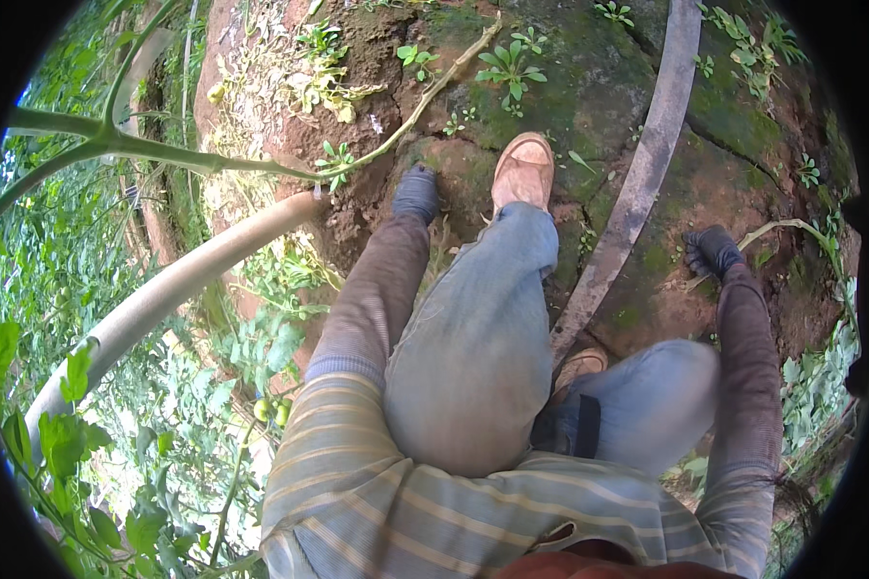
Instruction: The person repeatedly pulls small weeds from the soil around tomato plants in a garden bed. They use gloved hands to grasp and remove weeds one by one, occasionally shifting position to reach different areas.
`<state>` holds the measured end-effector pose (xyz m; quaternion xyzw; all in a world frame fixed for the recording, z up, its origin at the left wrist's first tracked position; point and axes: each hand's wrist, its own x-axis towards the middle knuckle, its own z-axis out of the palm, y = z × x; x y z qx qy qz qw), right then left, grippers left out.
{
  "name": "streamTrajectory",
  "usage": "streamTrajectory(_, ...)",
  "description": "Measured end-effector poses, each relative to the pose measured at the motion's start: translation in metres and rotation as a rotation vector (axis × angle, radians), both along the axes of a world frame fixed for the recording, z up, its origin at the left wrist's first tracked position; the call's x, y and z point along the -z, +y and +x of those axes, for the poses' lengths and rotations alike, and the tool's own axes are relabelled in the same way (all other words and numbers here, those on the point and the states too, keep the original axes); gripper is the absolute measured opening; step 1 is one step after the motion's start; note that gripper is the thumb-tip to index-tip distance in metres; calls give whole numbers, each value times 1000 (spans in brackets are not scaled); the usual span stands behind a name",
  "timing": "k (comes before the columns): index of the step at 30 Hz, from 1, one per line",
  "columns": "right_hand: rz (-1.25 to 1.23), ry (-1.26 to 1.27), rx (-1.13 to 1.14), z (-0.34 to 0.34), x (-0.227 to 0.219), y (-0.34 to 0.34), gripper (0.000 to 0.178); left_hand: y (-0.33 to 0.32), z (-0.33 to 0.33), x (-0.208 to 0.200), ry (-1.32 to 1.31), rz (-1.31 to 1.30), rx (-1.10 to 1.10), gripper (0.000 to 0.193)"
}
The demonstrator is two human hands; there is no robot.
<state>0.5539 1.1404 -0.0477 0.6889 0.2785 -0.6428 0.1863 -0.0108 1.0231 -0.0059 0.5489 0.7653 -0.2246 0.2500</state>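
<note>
My left hand, in a dark glove, is low by the soil just left of my tan shoe. It looks rounded and closed; its fingertips are hidden, so what it holds, if anything, does not show. Far to the right, my right hand, gloved too, is curled into a fist near the ground. A pale plant stem runs out from this fist and turns green toward the leaves at the right edge. A short thin end pokes out below the fingers.
A grey flat strip or hose crosses the mossy, cracked soil between my hands. On the left, a thick pale pipe and a branching green stem reach in. Tomato plants with green fruits crowd that side. One knee is bent low.
</note>
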Motion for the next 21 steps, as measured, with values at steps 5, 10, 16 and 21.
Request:
streamTrajectory(5,29,-6,-5,0,9,-2,31,-4,-3,1,6,-25,59,27)
streamTrajectory(10,79,-91,-12,3,12,-10,30,-20,-7,2,-123,99,-164,15)
streamTrajectory(16,120,-86,34,10,32,-19,26,28,-1,30,-288,536,-585,14)
streamTrajectory(21,191,-56,-44,10,30,-16,28,71,0,33,-401,460,-601,20)
